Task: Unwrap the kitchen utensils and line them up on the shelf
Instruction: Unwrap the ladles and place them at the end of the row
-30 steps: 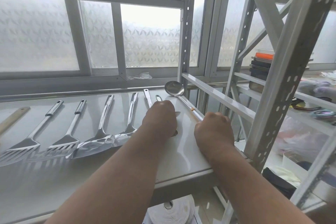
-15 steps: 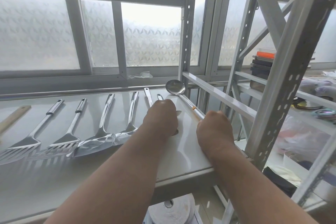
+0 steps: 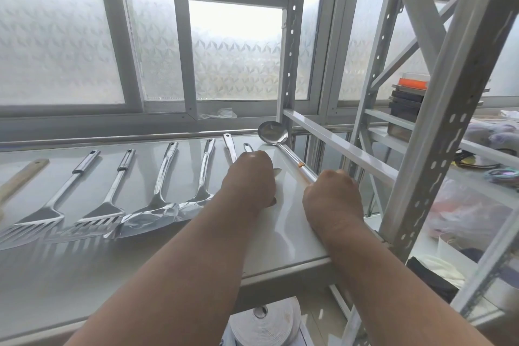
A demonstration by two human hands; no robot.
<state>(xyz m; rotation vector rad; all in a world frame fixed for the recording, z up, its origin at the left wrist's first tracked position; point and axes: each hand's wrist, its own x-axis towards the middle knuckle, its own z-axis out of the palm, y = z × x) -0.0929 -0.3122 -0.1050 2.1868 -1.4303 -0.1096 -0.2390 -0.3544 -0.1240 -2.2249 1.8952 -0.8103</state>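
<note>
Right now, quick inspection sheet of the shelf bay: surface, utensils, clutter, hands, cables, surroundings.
Surface: white shelf, glossy, holds the row.
Job's things: two slotted turners and two spatulas lie side by side, handles to the window; ladle bowl at the back right, angled.
Clutter: wooden handle at the left edge; no wrapping seen on the shelf.
Hands: left hand covers two more utensils; right hand grips the ladle's handle.
Cables: nothing seen.
Surroundings: frosted window, tape roll below, stacked boxes on the right rack.
</note>
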